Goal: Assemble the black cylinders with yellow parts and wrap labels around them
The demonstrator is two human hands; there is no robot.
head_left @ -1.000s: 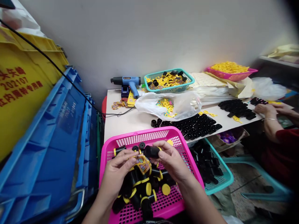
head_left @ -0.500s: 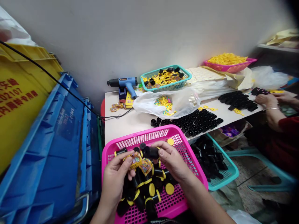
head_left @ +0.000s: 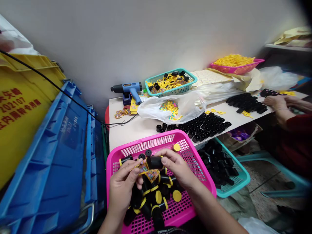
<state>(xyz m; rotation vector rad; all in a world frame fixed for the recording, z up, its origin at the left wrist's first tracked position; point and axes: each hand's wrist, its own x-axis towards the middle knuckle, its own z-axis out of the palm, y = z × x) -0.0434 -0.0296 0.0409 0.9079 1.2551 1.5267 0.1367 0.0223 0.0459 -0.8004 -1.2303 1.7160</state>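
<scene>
My left hand [head_left: 122, 180] pinches a small yellow printed film sleeve [head_left: 143, 166] between thumb and fingers. Another yellow printed piece [head_left: 152, 175] hangs just beside it, partly overlapped. In my right hand [head_left: 176, 167], a black plastic bottle [head_left: 154, 162] lies nearly level, its left end touching or very close to the sleeve. Whether that end is inside the sleeve, I cannot tell. Both hands are over a pink basket [head_left: 192, 143] that holds several black bottles with yellow caps [head_left: 145, 208].
On the white table [head_left: 122, 133] are a blue heat gun [head_left: 131, 88], a clear plastic bag [head_left: 151, 109], rows of black parts [head_left: 202, 126] and a teal basket [head_left: 170, 92]. A second teal basket [head_left: 234, 187] stands lower right. A co-worker's hands [head_left: 278, 104] work at right.
The black bottle in my right hand has moved slightly left and down, closer to the sleeve. My left hand stays nearly in place. The whole view has shifted a little.
</scene>
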